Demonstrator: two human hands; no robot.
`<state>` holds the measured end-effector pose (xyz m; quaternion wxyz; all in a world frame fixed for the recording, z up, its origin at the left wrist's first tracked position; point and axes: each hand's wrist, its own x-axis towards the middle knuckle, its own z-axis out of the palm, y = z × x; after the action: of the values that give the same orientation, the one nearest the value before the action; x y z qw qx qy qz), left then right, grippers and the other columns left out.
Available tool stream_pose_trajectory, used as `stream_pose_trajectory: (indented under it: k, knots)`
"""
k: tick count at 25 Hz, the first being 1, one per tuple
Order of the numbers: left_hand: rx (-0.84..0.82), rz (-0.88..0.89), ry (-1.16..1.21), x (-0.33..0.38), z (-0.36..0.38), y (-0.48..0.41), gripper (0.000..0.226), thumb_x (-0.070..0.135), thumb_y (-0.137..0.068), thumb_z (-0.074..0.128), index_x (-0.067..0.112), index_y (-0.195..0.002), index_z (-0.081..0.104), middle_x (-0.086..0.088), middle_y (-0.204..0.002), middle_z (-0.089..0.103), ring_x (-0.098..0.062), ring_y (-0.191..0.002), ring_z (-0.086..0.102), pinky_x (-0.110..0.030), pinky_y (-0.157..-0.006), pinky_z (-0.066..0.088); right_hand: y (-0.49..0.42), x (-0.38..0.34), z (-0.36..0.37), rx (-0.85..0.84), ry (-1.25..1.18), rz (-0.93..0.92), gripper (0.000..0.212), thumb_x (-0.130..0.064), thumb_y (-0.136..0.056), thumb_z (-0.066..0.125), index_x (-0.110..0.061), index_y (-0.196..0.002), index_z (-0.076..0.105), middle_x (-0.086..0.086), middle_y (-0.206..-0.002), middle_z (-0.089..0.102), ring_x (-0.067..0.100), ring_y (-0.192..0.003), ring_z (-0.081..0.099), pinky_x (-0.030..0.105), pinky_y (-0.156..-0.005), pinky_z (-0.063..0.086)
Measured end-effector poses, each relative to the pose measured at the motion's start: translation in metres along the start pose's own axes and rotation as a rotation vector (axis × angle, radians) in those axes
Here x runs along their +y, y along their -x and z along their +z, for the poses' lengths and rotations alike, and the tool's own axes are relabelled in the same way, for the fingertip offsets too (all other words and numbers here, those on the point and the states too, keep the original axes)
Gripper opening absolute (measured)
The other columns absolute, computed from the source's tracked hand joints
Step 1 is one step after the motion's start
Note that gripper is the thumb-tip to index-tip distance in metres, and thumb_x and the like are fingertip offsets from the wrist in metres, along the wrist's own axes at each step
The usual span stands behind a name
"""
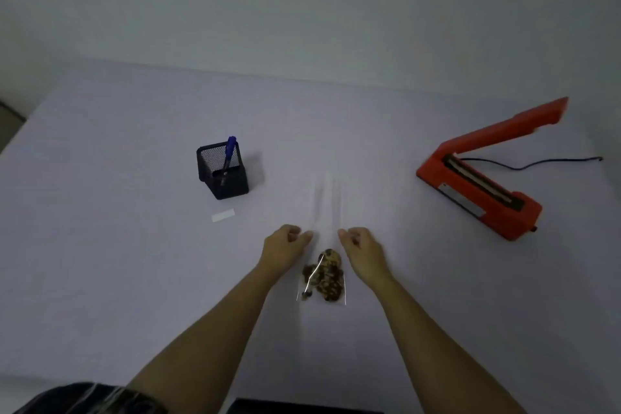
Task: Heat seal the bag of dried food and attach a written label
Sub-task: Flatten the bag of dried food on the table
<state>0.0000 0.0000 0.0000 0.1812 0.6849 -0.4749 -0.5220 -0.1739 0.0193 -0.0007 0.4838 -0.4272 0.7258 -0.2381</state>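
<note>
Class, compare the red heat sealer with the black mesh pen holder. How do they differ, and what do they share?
The heat sealer is red and long; the pen holder is black mesh and boxy. The heat sealer's arm is raised open; the pen holder stands upright. The heat sealer trails a dark cord; the pen holder holds a blue pen. Both rest on the white table.
</note>
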Motion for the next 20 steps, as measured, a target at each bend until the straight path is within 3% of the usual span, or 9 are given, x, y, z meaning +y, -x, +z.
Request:
stream_pose_trajectory:
  k: [4,10,12,16,20]
  knots:
    - [-0.017,0.005,0.036,0.005,0.004,-0.007,0.039,0.035,-0.08,0.069,0.011,-0.109,0.06,-0.005,-0.097,0.062,-0.019,-0.09,0.059,-0.029,-0.08,0.05,-0.013,0.005,0.0,-0.046,-0.146,0.067,0.042,-0.035,-0.082,0.066,-0.008,-0.114,0.058,0.012,-0.114,0.064,0.022,-0.103,0.061,0.031,-0.091,0.047]
    - [-0.151,0.055,0.17,0.0,-0.003,-0.01,0.009,0.021,-0.083,0.068,0.013,-0.087,0.069,-0.002,-0.07,0.061,-0.014,-0.065,0.056,-0.024,-0.061,0.047,-0.016,0.009,-0.002,-0.085,-0.263,0.017,0.025,-0.014,-0.079,0.071,-0.011,-0.102,0.062,0.011,-0.093,0.066,0.021,-0.091,0.064,0.024,-0.079,0.048]
    - [-0.182,0.078,0.17,-0.002,-0.009,-0.009,0.011,0.018,-0.083,0.067,0.009,-0.089,0.07,-0.002,-0.07,0.061,-0.012,-0.063,0.055,-0.021,-0.061,0.046,-0.016,0.011,-0.004,-0.089,-0.268,-0.002,0.019,-0.012,-0.08,0.07,-0.013,-0.098,0.064,0.012,-0.091,0.066,0.021,-0.089,0.065,0.026,-0.082,0.051]
    - [-0.241,0.113,0.143,-0.005,-0.017,-0.009,0.008,0.017,-0.085,0.064,0.011,-0.088,0.068,-0.006,-0.077,0.064,-0.012,-0.066,0.055,-0.022,-0.063,0.046,-0.015,0.012,-0.012,-0.148,-0.249,-0.029,0.01,-0.01,-0.082,0.068,-0.012,-0.092,0.068,0.002,-0.084,0.066,0.015,-0.084,0.062,0.016,-0.072,0.05]
    - [-0.262,0.135,0.155,-0.003,-0.013,-0.005,0.01,0.016,-0.09,0.057,0.007,-0.089,0.06,-0.008,-0.087,0.068,-0.003,-0.067,0.064,-0.024,-0.068,0.048,-0.014,0.011,-0.007,-0.17,-0.231,-0.06,0.008,-0.012,-0.087,0.061,-0.018,-0.082,0.061,-0.001,-0.093,0.067,0.017,-0.092,0.063,0.028,-0.084,0.05]
